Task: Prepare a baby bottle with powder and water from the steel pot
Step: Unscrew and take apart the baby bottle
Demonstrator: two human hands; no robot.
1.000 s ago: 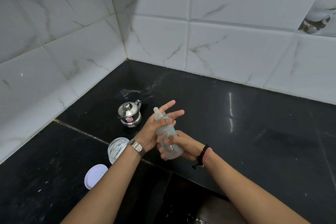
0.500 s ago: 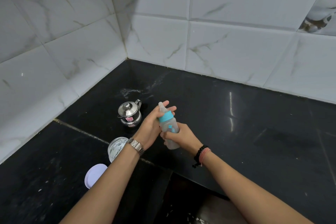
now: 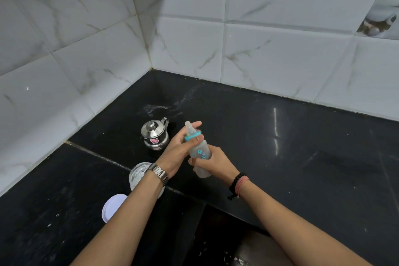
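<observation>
The baby bottle [image 3: 199, 151], clear with a teal collar, teal flower prints and a pale teat, is held tilted above the black counter [image 3: 302, 157]. My right hand [image 3: 212, 163] grips its lower body. My left hand [image 3: 180, 147] lies against the bottle's left side, thumb across the collar and fingers stretched behind the teat. The small steel pot [image 3: 154, 135], lidded and with a pink sticker, stands on the counter just left of my hands.
A clear round powder container [image 3: 138, 174] stands partly hidden under my left forearm. Its white lid [image 3: 113, 206] lies flat nearer the front. White marble tiles [image 3: 280, 49] close the corner at the back and left. A counter step [image 3: 205, 211] drops below my arms.
One second ago the bottle lay between my flat palms with my left fingers spread. Now my right hand grips its body and my left hand sits at the collar, the bottle a little more upright.
</observation>
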